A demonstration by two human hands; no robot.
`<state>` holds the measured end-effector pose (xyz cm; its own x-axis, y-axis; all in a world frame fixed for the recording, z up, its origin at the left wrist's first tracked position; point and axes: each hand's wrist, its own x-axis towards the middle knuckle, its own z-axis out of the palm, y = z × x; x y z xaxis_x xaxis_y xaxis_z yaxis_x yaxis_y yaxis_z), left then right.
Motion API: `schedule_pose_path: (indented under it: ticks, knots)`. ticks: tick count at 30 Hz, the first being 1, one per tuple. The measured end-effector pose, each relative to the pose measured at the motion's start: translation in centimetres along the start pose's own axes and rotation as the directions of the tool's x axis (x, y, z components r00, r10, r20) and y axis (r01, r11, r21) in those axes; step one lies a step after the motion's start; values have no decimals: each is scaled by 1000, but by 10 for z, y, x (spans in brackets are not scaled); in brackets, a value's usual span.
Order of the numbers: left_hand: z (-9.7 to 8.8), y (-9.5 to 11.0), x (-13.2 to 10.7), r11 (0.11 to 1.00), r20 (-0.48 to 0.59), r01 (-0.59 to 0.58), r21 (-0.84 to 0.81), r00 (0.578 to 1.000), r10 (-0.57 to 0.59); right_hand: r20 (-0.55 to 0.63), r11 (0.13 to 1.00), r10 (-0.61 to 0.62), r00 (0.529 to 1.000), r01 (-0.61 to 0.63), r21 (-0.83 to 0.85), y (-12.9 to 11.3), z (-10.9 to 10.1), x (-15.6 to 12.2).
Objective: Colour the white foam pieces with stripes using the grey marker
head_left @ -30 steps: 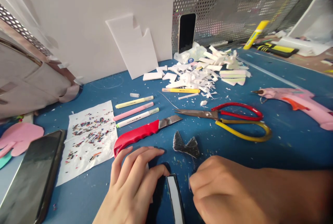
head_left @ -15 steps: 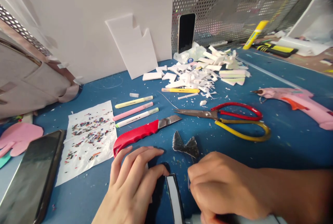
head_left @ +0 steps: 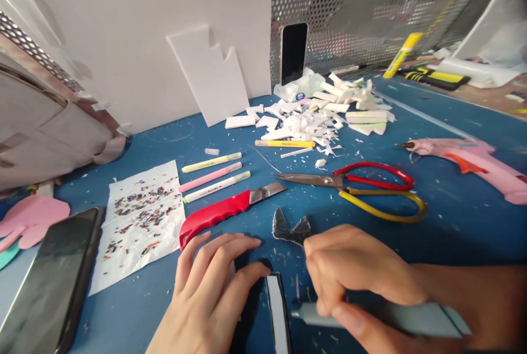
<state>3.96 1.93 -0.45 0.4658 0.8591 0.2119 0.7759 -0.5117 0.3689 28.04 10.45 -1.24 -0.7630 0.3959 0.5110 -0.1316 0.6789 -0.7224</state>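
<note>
My right hand (head_left: 362, 280) grips a grey marker pen (head_left: 387, 318). Its tip points left, at the right edge of a white strip with a black border (head_left: 279, 315). My left hand (head_left: 212, 293) rests on the blue table with its fingers spread. One of its fingertips touches the strip's upper end; what lies under the palm is hidden. Just beyond my right hand's fingers is a small black bow-shaped piece (head_left: 291, 228). A red-handled knife (head_left: 222, 211) lies in front of my left fingertips, its blade pointing right.
Red and yellow-handled scissors (head_left: 370, 181) lie beyond my right hand, with a pink glue gun (head_left: 469, 159) farther right. White scraps (head_left: 308, 121) are heaped at the back. Several slim pens (head_left: 214, 175), a speckled paper (head_left: 144, 217) and a phone (head_left: 49, 277) are on the left.
My right hand has lifted slightly and turned, showing more of the grey marker pen, whose tip now shows beside the strip. My left hand stays nearly in place.
</note>
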Motion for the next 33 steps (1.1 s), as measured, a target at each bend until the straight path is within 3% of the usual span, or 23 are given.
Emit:
schedule_pose_path:
  ticks: [3, 11, 21, 30, 33]
  knots:
    - [0, -2, -1, 999, 13, -8, 33, 1000, 8, 41, 998, 25, 999, -22, -51, -5, -2, 3]
    - [1, -3, -3, 997, 21, -14, 81, 1000, 12, 256, 967, -192, 947, 228, -117, 2, -2, 9]
    - [3, -7, -4, 989, -1, -50, 140, 999, 51, 428, 964, -150, 891, 229, -138, -1, -8, 12]
    - [7, -14, -9, 978, 10, -84, 190, 996, 84, 439, 957, -218, 872, 279, -79, 4, -8, 10]
    - [8, -16, -9, 972, -6, -103, 212, 994, 107, 451, 963, -190, 872, 255, -87, 6, -8, 10]
